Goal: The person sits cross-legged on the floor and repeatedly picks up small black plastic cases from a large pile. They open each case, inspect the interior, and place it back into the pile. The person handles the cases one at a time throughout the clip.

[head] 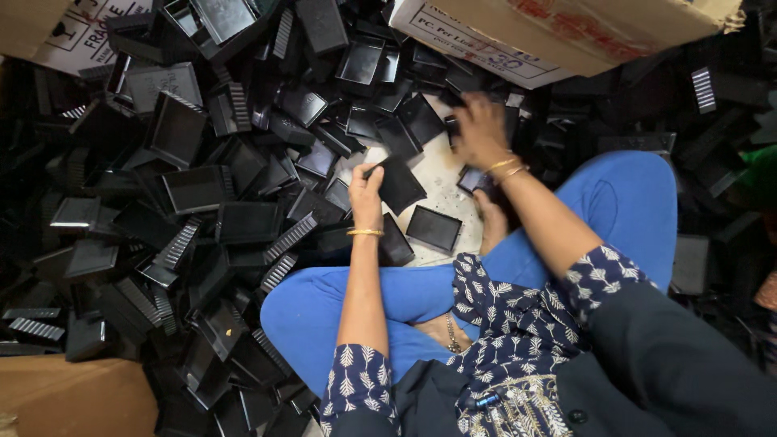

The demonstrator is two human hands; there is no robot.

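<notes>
Left hand gripping a flat black plastic piece over the bare floor patch, right hand, grip unclear, reaching separately into the surrounding pile of black parts.

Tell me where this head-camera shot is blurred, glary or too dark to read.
Head view: the right hand is smeared by motion blur, while the left hand holding a black plastic tray is sharp; soft glare shows on glossy trays in the pile; the right edge falls into deep shadow; the cardboard box bends slightly near the top edge.
</notes>
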